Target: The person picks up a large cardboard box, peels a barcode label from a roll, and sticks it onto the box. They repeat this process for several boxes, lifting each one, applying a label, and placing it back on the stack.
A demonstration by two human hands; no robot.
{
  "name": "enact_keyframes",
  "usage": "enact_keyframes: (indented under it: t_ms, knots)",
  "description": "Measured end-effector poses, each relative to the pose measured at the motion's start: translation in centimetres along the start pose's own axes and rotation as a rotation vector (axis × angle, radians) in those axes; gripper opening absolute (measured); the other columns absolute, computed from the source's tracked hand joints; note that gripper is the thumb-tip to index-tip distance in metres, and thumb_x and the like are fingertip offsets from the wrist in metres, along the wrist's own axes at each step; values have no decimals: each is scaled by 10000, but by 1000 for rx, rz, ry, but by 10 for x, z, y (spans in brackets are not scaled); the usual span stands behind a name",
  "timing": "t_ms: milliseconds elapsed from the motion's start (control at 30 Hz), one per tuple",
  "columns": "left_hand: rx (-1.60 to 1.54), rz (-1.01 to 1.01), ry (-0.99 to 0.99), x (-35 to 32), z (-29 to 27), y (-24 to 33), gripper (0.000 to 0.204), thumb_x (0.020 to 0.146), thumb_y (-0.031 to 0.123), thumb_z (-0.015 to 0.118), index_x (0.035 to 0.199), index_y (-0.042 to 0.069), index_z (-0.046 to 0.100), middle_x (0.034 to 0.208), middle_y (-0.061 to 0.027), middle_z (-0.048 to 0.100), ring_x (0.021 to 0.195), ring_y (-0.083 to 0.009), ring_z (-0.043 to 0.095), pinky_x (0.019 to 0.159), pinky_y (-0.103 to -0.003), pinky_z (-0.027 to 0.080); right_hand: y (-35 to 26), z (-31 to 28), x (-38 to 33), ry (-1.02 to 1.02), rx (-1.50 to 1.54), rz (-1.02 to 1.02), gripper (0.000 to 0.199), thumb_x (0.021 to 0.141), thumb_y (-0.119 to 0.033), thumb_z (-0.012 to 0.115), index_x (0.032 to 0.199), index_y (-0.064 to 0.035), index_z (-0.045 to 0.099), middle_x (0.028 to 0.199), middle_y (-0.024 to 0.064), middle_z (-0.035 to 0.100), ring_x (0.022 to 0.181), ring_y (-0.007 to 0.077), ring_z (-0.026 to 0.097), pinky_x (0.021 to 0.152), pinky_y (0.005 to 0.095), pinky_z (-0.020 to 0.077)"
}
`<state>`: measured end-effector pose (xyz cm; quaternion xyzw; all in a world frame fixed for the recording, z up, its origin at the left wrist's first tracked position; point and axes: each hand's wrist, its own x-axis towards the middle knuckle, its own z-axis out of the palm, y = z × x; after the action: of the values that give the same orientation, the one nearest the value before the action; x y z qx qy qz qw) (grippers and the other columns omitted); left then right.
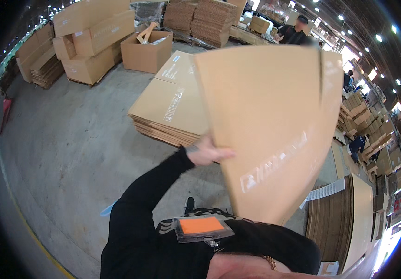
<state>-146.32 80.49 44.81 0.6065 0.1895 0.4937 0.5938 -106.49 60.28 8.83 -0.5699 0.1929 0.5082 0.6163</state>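
Observation:
A large flat cardboard sheet (265,107) with printed marks stands tilted in front of my body. My left hand (206,151) is closed on its left edge, thumb across the near face and the fingers hidden behind. My right sleeve (289,242) runs in behind the lower part of the sheet, and the right hand itself is hidden. Just beyond my left hand lies a low stack of flattened cardboard boxes (172,95), partly covered by the sheet.
An open carton (147,56) with wooden pieces sits past the stack. Large boxes (96,39) are piled at the far left. Another cardboard stack (328,223) stands to my right with a paper strip on it. A person (295,32) is at the back; others are at the right.

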Motion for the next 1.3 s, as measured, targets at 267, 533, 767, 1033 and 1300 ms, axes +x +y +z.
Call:
enact_keyframes:
  t_ms: [267, 533, 767, 1033, 1300]
  knots:
    - [-298, -173, 547, -6, -290, -115, 503, 827, -55, 635, 1310, 2, 507, 1229, -118, 618, 1146, -247, 600, 992, -386, 484, -3, 168, 56, -82, 119, -175, 431, 979, -415, 390, 1242, -122, 565, 1192, 81, 624, 1081, 273, 584, 911, 466, 487]
    - [-369, -341, 1164, 95, -483, -183, 381, 938, 156, 610, 1282, 10, 535, 1224, -104, 620, 1127, -250, 594, 958, -422, 497, 29, 484, 132, -119, -82, -259, 339, 951, -269, 478, 1247, -102, 474, 1102, 93, 605, 946, 269, 621, 713, 432, 535]
    - [-434, -866, 1219, 139, -524, -313, 294, 966, 173, 543, 1217, 21, 567, 1180, -129, 636, 1088, -288, 616, 883, -433, 555, 50, 554, 271, 189, -334, -34, 402, 947, -260, 466, 1294, -60, 435, 1174, 123, 607, 964, 306, 652, 706, 456, 571]
    - [-413, -1041, 1327, 149, -562, -361, 331, 998, 259, 475, 1220, 43, 593, 1199, -100, 650, 1102, -274, 615, 933, -462, 512, 67, 565, 315, 200, -623, 98, 364, 942, -280, 483, 1210, -38, 527, 1009, 171, 663, 754, 282, 699, 580, 412, 586]
    - [341, -1941, 893, 237, -576, -341, 763, 882, 603, 464, 1400, 52, 361, 1370, -200, 490, 1135, -427, 524, 926, -588, 427, 117, 584, 246, -324, -1272, 131, 501, 951, -477, 489, 973, -2, 647, 798, 137, 704, 611, 230, 706, 461, 359, 567]
